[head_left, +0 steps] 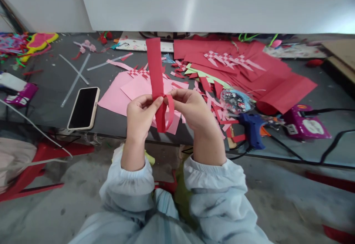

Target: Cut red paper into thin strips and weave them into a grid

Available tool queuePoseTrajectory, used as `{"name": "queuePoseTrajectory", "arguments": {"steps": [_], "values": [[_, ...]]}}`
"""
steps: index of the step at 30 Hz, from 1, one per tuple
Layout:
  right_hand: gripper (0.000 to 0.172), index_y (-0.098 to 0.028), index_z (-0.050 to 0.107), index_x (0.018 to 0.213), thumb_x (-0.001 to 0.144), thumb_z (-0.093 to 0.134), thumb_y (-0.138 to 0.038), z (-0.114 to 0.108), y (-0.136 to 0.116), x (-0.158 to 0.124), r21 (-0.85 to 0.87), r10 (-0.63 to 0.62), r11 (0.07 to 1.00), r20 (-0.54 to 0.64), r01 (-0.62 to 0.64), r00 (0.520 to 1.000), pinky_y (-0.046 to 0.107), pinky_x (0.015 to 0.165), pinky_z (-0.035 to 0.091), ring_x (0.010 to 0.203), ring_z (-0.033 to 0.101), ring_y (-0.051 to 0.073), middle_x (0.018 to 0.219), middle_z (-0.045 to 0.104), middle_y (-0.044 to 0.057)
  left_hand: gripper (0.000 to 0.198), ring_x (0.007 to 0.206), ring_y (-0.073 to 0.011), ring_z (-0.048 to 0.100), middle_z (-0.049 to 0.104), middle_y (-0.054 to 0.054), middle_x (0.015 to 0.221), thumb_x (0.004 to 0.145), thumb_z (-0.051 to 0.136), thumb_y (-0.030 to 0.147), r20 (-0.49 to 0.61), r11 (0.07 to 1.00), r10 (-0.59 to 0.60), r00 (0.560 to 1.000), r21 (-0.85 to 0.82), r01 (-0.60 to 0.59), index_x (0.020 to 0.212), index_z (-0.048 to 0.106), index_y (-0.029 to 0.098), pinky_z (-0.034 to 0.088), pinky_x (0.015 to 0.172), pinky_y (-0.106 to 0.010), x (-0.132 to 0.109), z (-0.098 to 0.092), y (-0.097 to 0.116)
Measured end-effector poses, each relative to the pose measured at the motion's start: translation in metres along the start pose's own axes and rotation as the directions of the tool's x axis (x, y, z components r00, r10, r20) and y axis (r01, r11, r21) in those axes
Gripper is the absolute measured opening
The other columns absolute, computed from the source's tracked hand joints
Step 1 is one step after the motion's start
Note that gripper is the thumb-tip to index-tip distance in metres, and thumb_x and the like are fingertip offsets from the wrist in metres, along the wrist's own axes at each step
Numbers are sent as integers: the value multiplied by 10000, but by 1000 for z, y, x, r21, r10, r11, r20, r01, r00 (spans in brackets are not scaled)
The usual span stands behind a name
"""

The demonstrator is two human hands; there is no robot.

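Observation:
A long red paper strip stands upright between my hands, above the table's front edge. My left hand is closed on it, the thumb pressing its face near the lower part. From the strip's lower end a narrow red paper loop curls up on the right. My right hand pinches that loop near its top with thumb and fingers. Behind and below lie pink paper sheets, with red and pink woven paper pieces at their far side.
A phone and clear glue sticks lie on the left. Red paper sheets, paper scraps, a bag of beads, a blue glue gun and a purple box crowd the right. A white panel rises behind.

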State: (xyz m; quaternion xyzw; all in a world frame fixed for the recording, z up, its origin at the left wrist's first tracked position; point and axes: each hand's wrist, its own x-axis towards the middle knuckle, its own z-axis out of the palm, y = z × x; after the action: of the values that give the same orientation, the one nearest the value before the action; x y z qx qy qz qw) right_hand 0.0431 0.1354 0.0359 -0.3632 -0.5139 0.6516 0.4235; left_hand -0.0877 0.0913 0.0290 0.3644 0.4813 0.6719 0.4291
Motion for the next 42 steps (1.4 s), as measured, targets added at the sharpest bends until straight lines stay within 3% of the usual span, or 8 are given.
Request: {"name": "queuePoseTrajectory", "arguments": {"steps": [9,14,17,21,24,31,36,42], "values": [[213,-172,662,719,667,805,-321,2,7,6,-52,-35,998,-71,31,997,256,612,451,578,534,89,632,626,-36,199,658,-111,673,753,-24,744,722,833,365,-71,993,112,991,36,-110,762,765,182,528,619,-191,5,8,-19],[152,-162,650,712,692,763,-262,4,6,6,-105,-89,992,-145,74,985,252,636,464,615,563,91,659,638,-24,183,666,-112,676,755,-18,752,764,796,356,-105,982,150,983,130,-136,781,758,178,519,618,-189,3,12,-17],[143,-157,660,715,676,770,-239,3,1,4,-75,-68,995,-126,59,990,246,626,459,600,547,81,653,634,-30,163,667,-112,675,752,-11,746,773,788,337,-111,974,177,978,163,-158,780,751,179,521,627,-193,2,13,-14],[162,-151,683,711,635,802,-229,-1,-6,0,-20,-1,1000,-55,0,999,228,575,428,583,524,73,636,638,-32,143,726,-121,697,764,-15,795,763,800,316,-66,982,172,983,93,-165,807,753,189,537,682,-206,2,13,-14],[145,-160,678,687,639,800,-223,-3,-7,-1,-24,-19,1000,-73,17,997,224,563,421,572,513,69,625,629,-38,122,730,-115,693,759,-5,800,775,794,309,-39,979,192,981,71,-189,811,753,200,536,691,-205,1,15,-16],[197,-180,669,678,646,832,-286,-4,-3,0,-49,-88,995,-108,83,990,244,642,475,624,566,88,662,654,-24,119,667,-83,642,717,17,735,801,770,312,-122,981,194,973,30,-192,787,729,201,506,643,-179,-2,28,-24],[270,-177,670,643,579,875,-342,-10,-8,-2,-69,-39,997,-103,32,994,243,570,449,558,504,78,621,629,-27,125,667,-101,651,715,2,734,797,760,304,-131,988,149,980,48,-144,791,719,186,516,640,-200,-3,32,-24],[254,-174,681,664,582,873,-318,-17,-8,-5,-78,2,997,-81,-8,997,226,536,394,551,501,72,602,622,-33,157,682,-109,654,734,-14,763,797,760,334,-46,987,133,990,94,-128,794,730,180,512,644,-203,-3,27,-21]]}}
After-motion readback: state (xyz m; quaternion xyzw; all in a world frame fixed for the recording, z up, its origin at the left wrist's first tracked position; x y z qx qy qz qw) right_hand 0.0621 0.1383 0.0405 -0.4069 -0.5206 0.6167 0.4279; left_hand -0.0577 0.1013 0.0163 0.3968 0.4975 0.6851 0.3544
